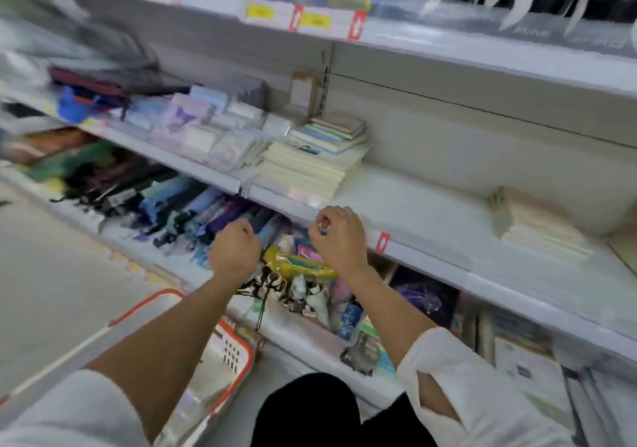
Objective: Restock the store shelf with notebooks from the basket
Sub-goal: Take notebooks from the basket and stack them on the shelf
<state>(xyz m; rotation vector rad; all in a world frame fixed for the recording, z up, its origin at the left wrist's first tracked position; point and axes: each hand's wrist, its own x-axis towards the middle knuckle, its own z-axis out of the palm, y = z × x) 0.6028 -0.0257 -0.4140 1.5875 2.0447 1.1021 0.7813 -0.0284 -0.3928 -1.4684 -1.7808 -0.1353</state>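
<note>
Both hands hover in front of the middle shelf's front edge (448, 267). My left hand (236, 250) is a fist with nothing in it. My right hand (339, 234) has curled fingers and holds nothing visible. A stack of cream notebooks (306, 167) topped by smaller coloured ones (336, 131) lies on the shelf just behind the hands. Another pale stack (537, 226) lies at the shelf's right. The red-rimmed basket (238, 350) stands on the floor under my left forearm, with wrapped notebooks (196, 402) in it.
Wrapped stationery packs (213, 126) fill the shelf's left part. On the lower shelf lie folded umbrellas (165, 205), a yellow pouch (296, 265) and small trinkets. The top shelf carries price tags (262, 12). Bare shelf board (424, 202) spans between the two notebook stacks. The view is motion-blurred.
</note>
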